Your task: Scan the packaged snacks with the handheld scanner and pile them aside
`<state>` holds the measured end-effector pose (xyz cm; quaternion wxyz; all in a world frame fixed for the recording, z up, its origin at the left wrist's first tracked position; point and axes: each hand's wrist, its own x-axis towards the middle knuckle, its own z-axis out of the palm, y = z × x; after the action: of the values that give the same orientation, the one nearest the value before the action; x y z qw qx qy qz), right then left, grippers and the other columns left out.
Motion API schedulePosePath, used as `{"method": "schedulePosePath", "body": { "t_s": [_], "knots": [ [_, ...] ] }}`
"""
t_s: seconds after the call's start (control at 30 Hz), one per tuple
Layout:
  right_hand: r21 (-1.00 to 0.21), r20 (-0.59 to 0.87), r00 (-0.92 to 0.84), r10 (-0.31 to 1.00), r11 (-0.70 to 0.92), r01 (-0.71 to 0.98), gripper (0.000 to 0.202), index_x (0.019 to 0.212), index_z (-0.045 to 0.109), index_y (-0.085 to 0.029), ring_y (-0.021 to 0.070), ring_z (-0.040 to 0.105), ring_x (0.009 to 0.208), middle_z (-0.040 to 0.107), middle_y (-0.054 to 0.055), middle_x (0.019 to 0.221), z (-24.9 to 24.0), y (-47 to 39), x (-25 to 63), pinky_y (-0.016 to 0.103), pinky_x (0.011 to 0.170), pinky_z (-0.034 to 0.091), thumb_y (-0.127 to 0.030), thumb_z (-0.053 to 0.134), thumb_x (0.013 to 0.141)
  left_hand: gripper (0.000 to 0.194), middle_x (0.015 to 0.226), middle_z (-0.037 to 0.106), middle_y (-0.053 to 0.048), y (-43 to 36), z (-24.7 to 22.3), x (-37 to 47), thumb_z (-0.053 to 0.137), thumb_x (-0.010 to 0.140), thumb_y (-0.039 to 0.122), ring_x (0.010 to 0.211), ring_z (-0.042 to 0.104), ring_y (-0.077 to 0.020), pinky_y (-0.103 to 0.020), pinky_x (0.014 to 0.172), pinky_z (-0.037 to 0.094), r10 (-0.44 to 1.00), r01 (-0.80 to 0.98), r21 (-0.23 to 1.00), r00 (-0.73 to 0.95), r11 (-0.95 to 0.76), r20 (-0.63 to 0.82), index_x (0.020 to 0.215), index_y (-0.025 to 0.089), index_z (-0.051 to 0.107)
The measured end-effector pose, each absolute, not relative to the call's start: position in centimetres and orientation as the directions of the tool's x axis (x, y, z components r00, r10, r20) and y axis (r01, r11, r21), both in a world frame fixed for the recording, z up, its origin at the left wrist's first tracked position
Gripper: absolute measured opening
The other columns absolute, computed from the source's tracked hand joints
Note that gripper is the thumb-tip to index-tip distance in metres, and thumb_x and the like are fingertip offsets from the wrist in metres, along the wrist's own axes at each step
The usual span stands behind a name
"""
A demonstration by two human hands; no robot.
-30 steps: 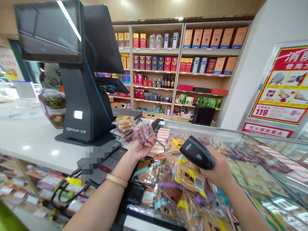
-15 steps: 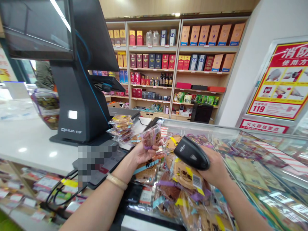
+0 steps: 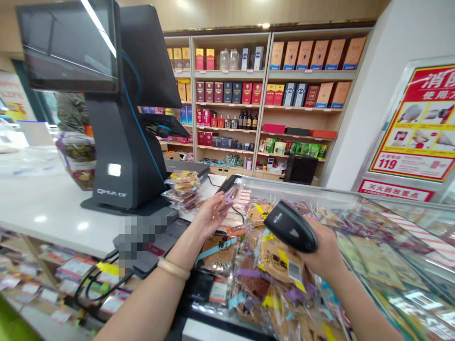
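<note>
My left hand pinches a clear packet of cookies with a purple band, turned nearly edge-on above the counter. A black barcode scanner is gripped in my right hand, its head pointing left toward the packet. Below both hands lies a heap of wrapped round cookies, with yellow, blue and purple labels. One with a blue band rests just under my left wrist. Left of my left hand, more packets form a stack beside the till.
A dual-screen till stands on the white counter at left, near a jar-like container. A dark card device and cables sit in front. At right is a glass display case; boxed goods fill the back shelves.
My left hand has moved slightly left and turned the packet from face-on to nearly edge-on. The scanner stays in my right hand. The whole view has shifted a little.
</note>
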<state>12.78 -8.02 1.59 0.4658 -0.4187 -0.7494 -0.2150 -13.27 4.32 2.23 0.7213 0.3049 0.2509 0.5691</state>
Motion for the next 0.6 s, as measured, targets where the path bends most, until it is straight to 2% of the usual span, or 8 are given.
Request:
{"method": "schedulePosePath", "body": {
  "t_s": [0.03,0.1,0.17,0.23,0.27,0.47,0.53,0.6],
  "knots": [
    [-0.065,0.880,-0.211,0.425,0.548,0.834,0.024,0.094,0.064,-0.019,0.0215,0.068,0.070,0.071,0.006,0.080,1.5,-8.0,12.9,0.030,0.062,0.053,-0.022,0.052,0.073,0.030,0.083,0.066,-0.003,4.7,2.2,-13.6,0.065,0.075,0.009,0.064,0.063,-0.0101,-0.018,0.055,0.052,0.997,-0.651,0.758,0.017,-0.044,0.073,0.104,0.016,0.058],
    [-0.067,0.881,-0.202,0.428,0.534,0.843,0.021,0.092,0.064,-0.019,0.0212,0.067,0.068,0.070,0.006,0.077,1.4,-8.0,13.0,0.030,0.060,0.052,-0.022,0.052,0.074,0.038,0.092,0.068,-0.002,5.3,2.2,-14.5,0.070,0.070,0.011,0.073,0.065,-0.0110,-0.022,0.068,0.054,0.897,-0.417,0.814,-0.357,-0.404,0.262,0.106,0.019,0.059],
    [-0.068,0.880,-0.198,0.431,0.528,0.846,0.018,0.088,0.063,-0.019,0.0209,0.066,0.067,0.069,0.005,0.075,1.3,-7.9,13.1,0.029,0.059,0.051,-0.022,0.053,0.075,0.035,0.095,0.069,-0.003,5.8,2.0,-15.3,0.070,0.070,0.015,0.076,0.066,-0.0132,-0.025,0.073,0.054,0.742,-0.076,0.830,-0.498,-0.553,0.449,0.104,0.019,0.063],
    [-0.069,0.877,-0.199,0.437,0.525,0.848,0.015,0.086,0.063,-0.020,0.0211,0.066,0.068,0.069,0.005,0.076,1.2,-7.8,13.2,0.029,0.060,0.052,-0.022,0.053,0.075,0.028,0.094,0.070,-0.004,6.1,1.7,-15.9,0.068,0.072,0.019,0.078,0.066,-0.0156,-0.029,0.077,0.053,0.657,0.193,0.795,-0.471,-0.574,0.589,0.100,0.019,0.066],
    [-0.071,0.873,-0.200,0.444,0.522,0.850,0.014,0.085,0.063,-0.020,0.0212,0.067,0.069,0.069,0.005,0.077,1.1,-7.8,13.2,0.029,0.060,0.052,-0.022,0.053,0.075,0.025,0.094,0.070,-0.005,6.2,1.6,-16.0,0.066,0.073,0.021,0.079,0.066,-0.0165,-0.030,0.079,0.053,0.631,0.268,0.765,-0.440,-0.586,0.638,0.098,0.019,0.066],
    [-0.068,0.874,-0.195,0.445,0.510,0.858,0.022,0.093,0.064,-0.019,0.0232,0.068,0.073,0.071,0.007,0.081,0.5,-7.3,13.6,0.033,0.064,0.053,-0.026,0.053,0.075,0.017,0.096,0.067,-0.006,6.3,1.1,-15.9,0.058,0.081,0.024,0.088,0.066,-0.0171,-0.029,0.082,0.051,0.508,0.332,0.641,-0.406,-0.693,0.759,0.097,0.019,0.059],
    [-0.073,0.873,-0.192,0.449,0.509,0.858,0.023,0.094,0.064,-0.019,0.0235,0.067,0.074,0.070,0.008,0.081,0.4,-7.2,13.6,0.034,0.064,0.053,-0.026,0.053,0.075,0.010,0.098,0.066,-0.007,6.3,0.9,-16.2,0.053,0.082,0.020,0.092,0.064,-0.0186,-0.031,0.084,0.049,0.487,0.506,0.564,-0.290,-0.652,0.824,0.090,0.019,0.059],
    [-0.088,0.870,-0.184,0.457,0.512,0.854,0.023,0.093,0.065,-0.020,0.0234,0.067,0.073,0.070,0.007,0.079,0.3,-7.2,13.6,0.033,0.064,0.053,-0.026,0.053,0.075,0.013,0.096,0.067,-0.007,6.4,0.7,-16.6,0.049,0.081,0.014,0.090,0.063,-0.0204,-0.034,0.084,0.047,0.588,0.685,0.489,-0.110,-0.539,0.802,0.083,0.019,0.061]
  ]
}}
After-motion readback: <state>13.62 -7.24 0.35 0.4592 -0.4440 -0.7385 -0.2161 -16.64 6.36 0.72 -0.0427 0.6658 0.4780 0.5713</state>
